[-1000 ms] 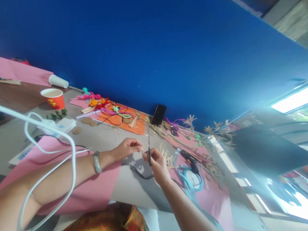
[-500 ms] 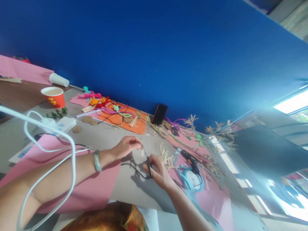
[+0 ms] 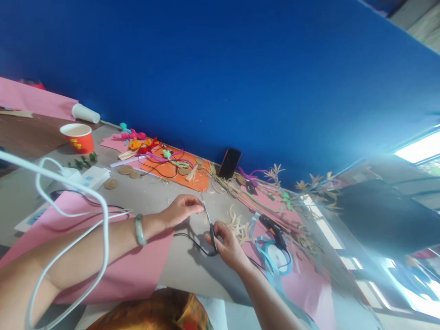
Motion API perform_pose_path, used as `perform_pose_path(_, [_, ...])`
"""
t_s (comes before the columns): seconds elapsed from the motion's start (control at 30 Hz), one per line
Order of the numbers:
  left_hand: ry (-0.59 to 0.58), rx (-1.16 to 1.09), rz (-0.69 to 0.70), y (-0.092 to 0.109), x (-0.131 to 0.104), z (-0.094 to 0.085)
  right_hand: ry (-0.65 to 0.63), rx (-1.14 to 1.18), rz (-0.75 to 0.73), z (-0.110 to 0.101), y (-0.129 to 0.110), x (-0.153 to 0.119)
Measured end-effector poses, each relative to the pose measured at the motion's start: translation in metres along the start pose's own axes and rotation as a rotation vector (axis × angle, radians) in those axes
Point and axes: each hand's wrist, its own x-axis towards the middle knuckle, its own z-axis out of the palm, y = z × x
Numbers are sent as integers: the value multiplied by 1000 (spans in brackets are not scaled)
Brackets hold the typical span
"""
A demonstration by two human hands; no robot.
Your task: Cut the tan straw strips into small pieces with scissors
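In my right hand (image 3: 228,245) is a pair of scissors (image 3: 208,215) with black handles, its blades pointing up and away, close to the fingertips of my left hand (image 3: 185,208). My left thumb and fingers are pinched together beside the blades. What they hold is too small to make out. A pale green bangle (image 3: 140,230) circles my left wrist. Just right of the scissors lies a heap of curly cream strips (image 3: 238,224).
A hot glue gun (image 3: 273,229) and a roll of light blue ribbon (image 3: 275,257) lie at right. A phone (image 3: 230,163) leans on the blue wall. An orange sheet (image 3: 178,172) holds craft bits. At left stand a red paper cup (image 3: 79,140) and a looping white cable (image 3: 105,229).
The view has shifted very slightly. The scissor blades look closer together than before, while both hands stay in almost the same place.
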Motion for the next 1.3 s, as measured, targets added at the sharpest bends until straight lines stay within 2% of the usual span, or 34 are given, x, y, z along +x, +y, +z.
perform_pose_path(0.43, [-9, 2, -13, 1, -1, 1, -7, 82, 46, -1, 6, 1])
perform_pose_path(0.6, [-4, 19, 3, 1, -1, 0, -5, 116, 26, -1, 12, 2])
perform_pose_path(0.77, [-21, -35, 42, -4, 1, 0, -46, 59, -25, -9, 14, -2])
perform_pose_path(1.0, [72, -125, 32, -11, 5, 1, -160, -28, -17, -15, 8, -11])
perform_pose_path(1.3, [179, -137, 34, -9, 5, 1, -136, -67, -40, -13, 13, -10])
